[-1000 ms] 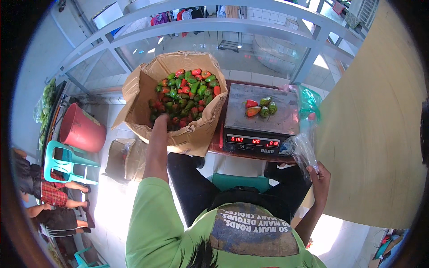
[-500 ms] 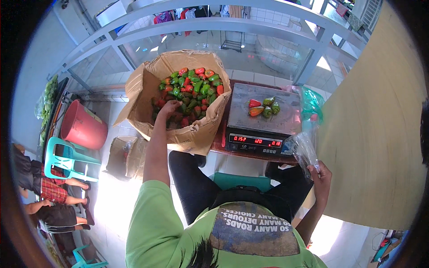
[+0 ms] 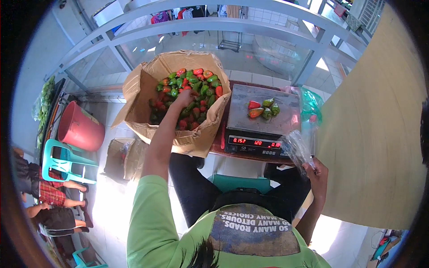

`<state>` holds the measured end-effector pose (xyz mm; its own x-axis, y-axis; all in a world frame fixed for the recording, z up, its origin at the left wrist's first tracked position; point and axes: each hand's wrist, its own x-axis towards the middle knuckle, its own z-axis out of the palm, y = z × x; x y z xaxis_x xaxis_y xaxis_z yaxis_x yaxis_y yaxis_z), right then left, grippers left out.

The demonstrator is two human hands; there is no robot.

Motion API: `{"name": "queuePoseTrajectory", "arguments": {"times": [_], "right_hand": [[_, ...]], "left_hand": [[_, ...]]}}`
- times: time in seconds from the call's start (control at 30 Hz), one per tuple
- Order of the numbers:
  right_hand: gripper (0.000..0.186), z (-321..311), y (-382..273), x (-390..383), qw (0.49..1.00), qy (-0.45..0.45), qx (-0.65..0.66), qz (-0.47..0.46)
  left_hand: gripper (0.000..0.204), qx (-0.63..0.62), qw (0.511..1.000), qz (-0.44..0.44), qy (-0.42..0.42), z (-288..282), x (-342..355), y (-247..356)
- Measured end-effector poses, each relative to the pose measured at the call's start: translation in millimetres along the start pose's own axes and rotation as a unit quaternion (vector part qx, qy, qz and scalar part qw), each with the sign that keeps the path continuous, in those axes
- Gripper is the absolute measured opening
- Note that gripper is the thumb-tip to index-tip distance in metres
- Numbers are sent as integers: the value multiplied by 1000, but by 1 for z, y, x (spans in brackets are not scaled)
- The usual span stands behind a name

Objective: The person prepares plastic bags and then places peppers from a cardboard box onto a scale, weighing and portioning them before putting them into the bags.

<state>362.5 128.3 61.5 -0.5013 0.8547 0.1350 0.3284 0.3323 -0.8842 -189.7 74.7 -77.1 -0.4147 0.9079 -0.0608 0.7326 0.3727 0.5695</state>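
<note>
One clear bag [image 3: 298, 149] points up-left from right hand [image 3: 318, 172].

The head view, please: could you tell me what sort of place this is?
Probably a produce packing or market stall: a cardboard box heaped with red and green peppers, a digital scale, and a clear plastic bag in the right hand.

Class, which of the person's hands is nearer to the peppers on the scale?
Right. The right hand, holding a clear bag, is just below the scale; the left hand is in the box.
</note>
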Motion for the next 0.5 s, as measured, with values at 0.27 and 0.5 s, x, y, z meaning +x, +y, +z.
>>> {"name": "queuePoseTrajectory", "arguments": {"times": [0.27,0.5], "right_hand": [[15,-17,0,-8,998,5,-26,54],[17,-7,3,-7,997,10,-2,74]], "left_hand": [[42,101,974,-95,-181,60,34,-19],[55,212,938,-101,-255,51,18,4]]}}
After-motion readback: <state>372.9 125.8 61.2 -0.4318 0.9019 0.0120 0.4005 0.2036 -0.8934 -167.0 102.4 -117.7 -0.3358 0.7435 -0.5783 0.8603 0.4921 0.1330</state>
